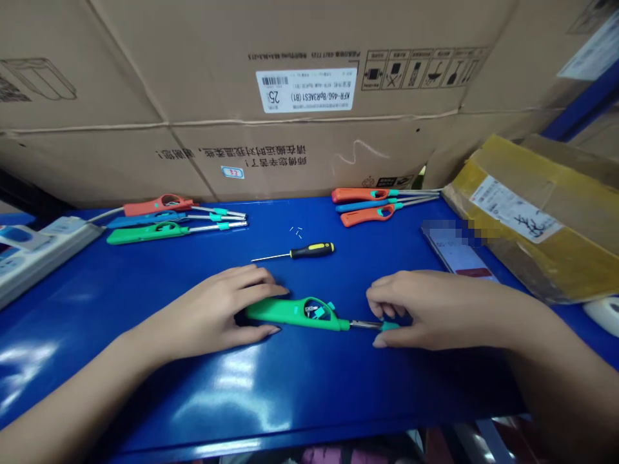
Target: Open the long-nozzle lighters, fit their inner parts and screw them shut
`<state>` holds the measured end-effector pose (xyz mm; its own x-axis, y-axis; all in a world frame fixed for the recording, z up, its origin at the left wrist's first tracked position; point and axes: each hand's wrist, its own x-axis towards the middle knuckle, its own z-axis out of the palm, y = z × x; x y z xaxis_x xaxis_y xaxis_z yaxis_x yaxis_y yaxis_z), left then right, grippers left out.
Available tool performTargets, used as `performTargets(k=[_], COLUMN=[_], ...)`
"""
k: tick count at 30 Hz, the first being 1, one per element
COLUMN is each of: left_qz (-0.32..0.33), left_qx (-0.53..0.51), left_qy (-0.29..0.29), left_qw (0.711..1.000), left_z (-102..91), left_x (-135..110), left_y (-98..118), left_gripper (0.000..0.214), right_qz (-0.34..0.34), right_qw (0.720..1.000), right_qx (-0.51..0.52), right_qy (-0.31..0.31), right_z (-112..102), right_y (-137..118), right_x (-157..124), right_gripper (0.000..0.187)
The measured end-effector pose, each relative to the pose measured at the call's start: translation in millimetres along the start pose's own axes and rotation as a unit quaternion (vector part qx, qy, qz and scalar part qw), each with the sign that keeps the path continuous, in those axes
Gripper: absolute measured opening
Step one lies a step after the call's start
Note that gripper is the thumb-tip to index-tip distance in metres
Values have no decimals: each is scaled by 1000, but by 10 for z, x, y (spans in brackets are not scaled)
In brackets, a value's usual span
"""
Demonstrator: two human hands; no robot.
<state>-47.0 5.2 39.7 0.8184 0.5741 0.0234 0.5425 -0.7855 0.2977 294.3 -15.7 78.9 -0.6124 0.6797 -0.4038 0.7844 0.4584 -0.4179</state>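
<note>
A green long-nosed lighter [296, 313] lies flat on the blue table [271, 380] in front of me. My left hand [227, 310] wraps round the rear end of its handle, thumb below and fingers above. My right hand [423, 309] pinches the thin metal nozzle and its teal collar [387, 326] at the other end. The lighter's trigger opening shows small loose parts inside. A small screwdriver [302, 252] with a black and yellow handle lies just beyond the lighter, and a few tiny pale screws [296, 231] lie behind it.
Three lighters, red, blue and green [169, 219], lie at the back left; three more, red, blue and red [374, 205], at the back right. Big cardboard boxes [290, 96] wall the far edge. A taped parcel [532, 212], a phone [457, 248] and a power strip [33, 248] flank the sides.
</note>
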Motion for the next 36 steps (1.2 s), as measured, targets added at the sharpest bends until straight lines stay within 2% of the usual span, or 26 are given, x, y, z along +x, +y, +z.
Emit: performTargets(k=[3, 7, 12, 16, 19, 22, 26, 29, 32, 34, 36], left_qz=[4, 3, 25, 50, 48, 20, -24, -44, -19, 20, 58], left_qx=[-27, -60, -62, -44, -44, -31, -1, 9, -17, -26, -19], left_qy=[5, 24, 49, 77, 111, 147, 167, 204, 213, 186, 143], left_qw=[1000, 998, 997, 995, 992, 989, 986, 978, 977, 982, 988], left_z=[70, 169, 229, 192, 178, 207, 250, 228, 181, 168, 177], left_x=[-8, 32, 56, 43, 39, 53, 89, 101, 89, 77, 70], left_y=[15, 92, 148, 150, 132, 80, 5, 9, 71, 120, 161], left_gripper=[32, 27, 28, 27, 22, 22, 23, 25, 18, 13, 13], right_qz=[-58, -106, -118, -143, -131, -80, -22, -44, -142, -189, -202], right_qw=[998, 988, 986, 981, 979, 976, 966, 951, 957, 963, 969], right_qx=[0, -57, -92, -87, -64, -65, -72, -30, 28, 25, -3], right_qy=[36, 96, 76, 99, 145, 191, 248, 304, 252, 188, 143], right_z=[44, 179, 226, 188, 190, 225, 289, 313, 319, 330, 348], right_y=[-64, -112, -95, -79, -61, -10, 63, 53, -14, -63, -96], right_x=[123, 288, 346, 312, 318, 395, 521, 536, 490, 464, 460], right_gripper=[34, 30, 28, 29, 29, 34, 20, 14, 16, 18, 15])
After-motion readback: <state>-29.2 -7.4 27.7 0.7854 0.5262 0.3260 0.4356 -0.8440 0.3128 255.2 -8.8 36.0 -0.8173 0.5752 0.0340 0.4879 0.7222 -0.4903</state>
